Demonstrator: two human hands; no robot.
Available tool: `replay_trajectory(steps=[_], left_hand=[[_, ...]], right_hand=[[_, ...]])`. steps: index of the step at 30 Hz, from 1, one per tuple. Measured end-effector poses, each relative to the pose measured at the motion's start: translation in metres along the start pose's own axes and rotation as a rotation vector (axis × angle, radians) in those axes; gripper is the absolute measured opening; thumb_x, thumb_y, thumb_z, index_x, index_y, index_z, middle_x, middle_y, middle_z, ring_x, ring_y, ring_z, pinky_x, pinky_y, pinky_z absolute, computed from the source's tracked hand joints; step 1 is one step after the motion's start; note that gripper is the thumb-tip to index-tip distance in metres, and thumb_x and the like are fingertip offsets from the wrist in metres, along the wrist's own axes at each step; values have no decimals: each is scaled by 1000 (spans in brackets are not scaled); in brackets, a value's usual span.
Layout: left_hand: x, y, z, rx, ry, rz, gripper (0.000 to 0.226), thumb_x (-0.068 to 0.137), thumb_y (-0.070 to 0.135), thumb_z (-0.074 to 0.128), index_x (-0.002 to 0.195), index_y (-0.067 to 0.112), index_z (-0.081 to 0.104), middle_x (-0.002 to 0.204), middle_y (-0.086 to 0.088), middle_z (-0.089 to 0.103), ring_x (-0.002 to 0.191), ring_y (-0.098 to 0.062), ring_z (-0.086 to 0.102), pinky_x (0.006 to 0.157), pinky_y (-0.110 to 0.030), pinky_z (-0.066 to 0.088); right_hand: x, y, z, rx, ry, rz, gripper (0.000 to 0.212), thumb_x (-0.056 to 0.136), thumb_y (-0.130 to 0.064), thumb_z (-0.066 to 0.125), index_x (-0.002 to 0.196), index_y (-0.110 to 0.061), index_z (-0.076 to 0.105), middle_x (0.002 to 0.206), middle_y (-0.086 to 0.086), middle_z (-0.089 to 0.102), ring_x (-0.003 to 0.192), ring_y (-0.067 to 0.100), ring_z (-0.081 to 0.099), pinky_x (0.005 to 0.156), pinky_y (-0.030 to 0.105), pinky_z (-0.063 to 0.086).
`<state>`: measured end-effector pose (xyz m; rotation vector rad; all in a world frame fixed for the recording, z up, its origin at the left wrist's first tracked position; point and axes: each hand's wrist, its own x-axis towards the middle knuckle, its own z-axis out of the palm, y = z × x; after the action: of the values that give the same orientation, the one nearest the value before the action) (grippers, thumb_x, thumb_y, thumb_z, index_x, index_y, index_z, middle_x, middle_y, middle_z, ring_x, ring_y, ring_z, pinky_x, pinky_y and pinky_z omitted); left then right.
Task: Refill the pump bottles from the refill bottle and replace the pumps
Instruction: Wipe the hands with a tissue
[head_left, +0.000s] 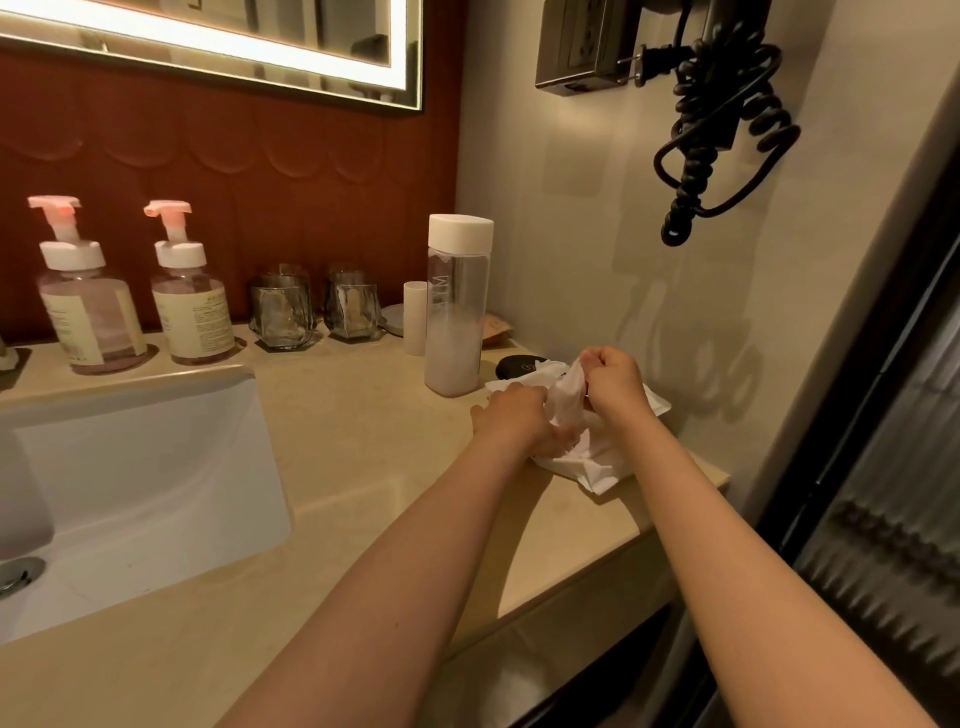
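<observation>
Bare counter (363, 431) is lying open between sink (156, 467) and tissue pack (602, 467). Refill bottle (457, 312) is standing beside the pack (far left), blocking that side. Cord (696, 171) is hanging above; glasses (283, 317) are lining the back.

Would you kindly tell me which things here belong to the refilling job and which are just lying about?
Job: left pump bottle, right pump bottle, refill bottle.
Lying about: two glasses, white tube, black disc, tissues, gripped by left hand and right hand.
</observation>
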<state>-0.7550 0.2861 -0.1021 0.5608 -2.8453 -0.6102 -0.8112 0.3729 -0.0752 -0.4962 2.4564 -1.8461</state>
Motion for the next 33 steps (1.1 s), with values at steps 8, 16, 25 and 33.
replay_trajectory(steps=[8,16,25,33], left_hand=[[-5,3,3,24,29,-4,52,78,47,63,123,24,54,124,-2,53,116,-24,48,87,-35,36],[-5,1,8,-5,13,14,46,86,47,57,123,19,52,123,-6,52,116,-26,47,103,-45,29],[-17,-12,-21,-367,64,158,41,88,7,52,129,10,47,126,-10,54,116,-27,51,95,-37,40],[-57,-54,-114,-1304,-372,76,37,87,33,40,114,13,55,108,-9,61,95,-24,57,81,-34,49]], right_hand=[[-14,-23,-19,-802,-314,154,25,62,-32,64,70,-10,54,76,9,58,69,25,54,57,24,40],[-18,-36,-20,-73,12,-234,35,96,-16,45,61,-19,46,64,-2,44,69,14,40,61,26,33],[-32,-78,-15,-1,19,-468,19,97,-21,45,82,-15,54,71,-2,50,71,12,45,61,23,37],[-43,-83,26,28,-104,-388,13,91,-24,57,82,-17,64,76,-7,60,74,14,56,73,33,48]])
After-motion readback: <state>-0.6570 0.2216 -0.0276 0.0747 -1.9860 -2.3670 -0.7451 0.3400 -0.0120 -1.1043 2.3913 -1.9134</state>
